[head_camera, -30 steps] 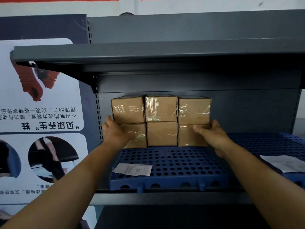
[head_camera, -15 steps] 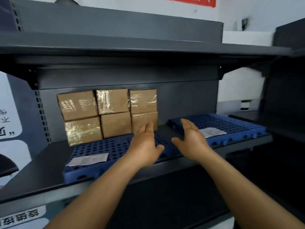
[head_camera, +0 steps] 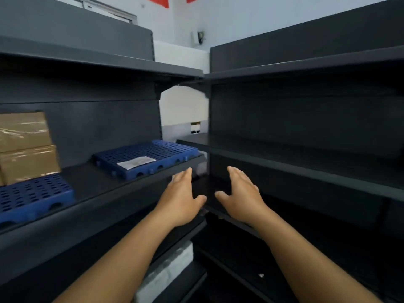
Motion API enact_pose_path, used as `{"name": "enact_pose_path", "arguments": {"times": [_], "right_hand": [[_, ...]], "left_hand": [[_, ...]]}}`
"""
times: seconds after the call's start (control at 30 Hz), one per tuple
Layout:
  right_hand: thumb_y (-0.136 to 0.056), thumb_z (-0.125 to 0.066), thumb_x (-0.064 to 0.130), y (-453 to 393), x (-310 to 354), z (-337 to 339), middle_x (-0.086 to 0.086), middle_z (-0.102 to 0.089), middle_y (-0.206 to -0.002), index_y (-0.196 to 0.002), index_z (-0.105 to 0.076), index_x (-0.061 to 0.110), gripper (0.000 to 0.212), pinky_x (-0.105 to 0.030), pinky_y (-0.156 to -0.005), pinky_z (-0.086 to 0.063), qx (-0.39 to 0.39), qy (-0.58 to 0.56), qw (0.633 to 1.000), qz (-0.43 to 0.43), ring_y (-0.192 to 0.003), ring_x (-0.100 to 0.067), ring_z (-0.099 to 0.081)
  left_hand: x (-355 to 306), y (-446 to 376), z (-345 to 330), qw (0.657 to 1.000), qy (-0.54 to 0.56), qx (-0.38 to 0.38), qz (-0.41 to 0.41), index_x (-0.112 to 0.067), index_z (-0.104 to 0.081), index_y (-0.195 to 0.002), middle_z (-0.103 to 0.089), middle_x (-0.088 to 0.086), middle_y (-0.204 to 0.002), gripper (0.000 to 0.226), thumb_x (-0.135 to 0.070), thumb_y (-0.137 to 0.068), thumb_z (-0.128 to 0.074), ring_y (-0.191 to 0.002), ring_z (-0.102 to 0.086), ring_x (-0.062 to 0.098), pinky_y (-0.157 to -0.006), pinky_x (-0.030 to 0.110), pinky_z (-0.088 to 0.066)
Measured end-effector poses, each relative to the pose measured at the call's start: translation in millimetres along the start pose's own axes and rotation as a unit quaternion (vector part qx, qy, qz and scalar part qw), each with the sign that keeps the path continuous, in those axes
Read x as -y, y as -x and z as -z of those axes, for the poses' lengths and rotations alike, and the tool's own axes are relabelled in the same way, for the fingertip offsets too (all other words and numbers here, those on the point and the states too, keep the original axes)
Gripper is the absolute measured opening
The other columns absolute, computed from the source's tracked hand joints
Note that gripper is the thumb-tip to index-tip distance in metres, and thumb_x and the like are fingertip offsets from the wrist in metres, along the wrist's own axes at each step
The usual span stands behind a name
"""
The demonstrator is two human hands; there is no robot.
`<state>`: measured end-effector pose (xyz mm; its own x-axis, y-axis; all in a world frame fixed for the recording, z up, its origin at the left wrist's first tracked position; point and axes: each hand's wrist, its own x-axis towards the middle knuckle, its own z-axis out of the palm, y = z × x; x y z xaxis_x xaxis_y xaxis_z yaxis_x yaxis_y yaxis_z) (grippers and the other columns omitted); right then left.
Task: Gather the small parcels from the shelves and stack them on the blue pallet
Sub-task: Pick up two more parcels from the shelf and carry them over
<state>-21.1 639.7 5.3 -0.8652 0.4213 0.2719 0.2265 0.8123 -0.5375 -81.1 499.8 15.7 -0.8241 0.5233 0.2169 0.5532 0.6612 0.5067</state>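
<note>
Brown cardboard parcels (head_camera: 26, 147) wrapped in clear tape stand stacked at the far left, on a blue perforated pallet (head_camera: 32, 195) that lies on the dark shelf. A second blue pallet (head_camera: 144, 157) lies further right on the same shelf and carries only a white paper slip (head_camera: 136, 162). My left hand (head_camera: 182, 199) and my right hand (head_camera: 239, 196) float side by side in front of the corner where two shelf units meet. Both palms face each other with fingers spread and nothing in them. Neither hand touches a parcel.
Dark grey metal shelving (head_camera: 306, 171) fills the right side, its boards bare. The left unit's shelf edge (head_camera: 91, 200) runs diagonally below the pallets. A grey-white block (head_camera: 168, 272) sits low between the units. A white wall (head_camera: 183, 106) shows through the corner gap.
My hands have come off the parcel stack and drawn back, holding nothing. The view has swung right, so the parcels slid to the left edge and the right shelf unit came into sight.
</note>
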Motion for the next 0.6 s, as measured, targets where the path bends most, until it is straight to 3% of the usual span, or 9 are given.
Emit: {"name": "enact_pose_path", "arguments": {"times": [0.3,0.6], "right_hand": [[-0.094,-0.051,0.032,69.1,-130.1,101.4,0.001,-0.009,-0.160,-0.152,-0.007,0.016,0.074,-0.040,-0.119,-0.010,-0.047,0.055,0.989,-0.125,-0.148,-0.017,-0.003],[-0.094,-0.051,0.034,113.2,-218.8,181.9,0.000,-0.009,-0.160,-0.152,-0.008,0.015,0.074,-0.039,-0.119,-0.011,-0.123,0.090,0.962,-0.226,-0.148,-0.017,-0.004]], "left_hand": [[-131.5,9.2,-95.6,0.993,0.025,0.074,-0.085,-0.020,-0.006,-0.153,-0.010,-0.002,-0.160,0.081,-0.031,-0.091,-0.058,-0.145,-0.020,0.020,-0.116,0.036,-0.026],[-256.4,-0.6,-164.8,0.966,0.051,0.146,-0.209,-0.021,-0.006,-0.152,-0.010,-0.003,-0.160,0.081,-0.032,-0.092,-0.058,-0.146,-0.018,0.019,-0.115,0.036,-0.025]]}}
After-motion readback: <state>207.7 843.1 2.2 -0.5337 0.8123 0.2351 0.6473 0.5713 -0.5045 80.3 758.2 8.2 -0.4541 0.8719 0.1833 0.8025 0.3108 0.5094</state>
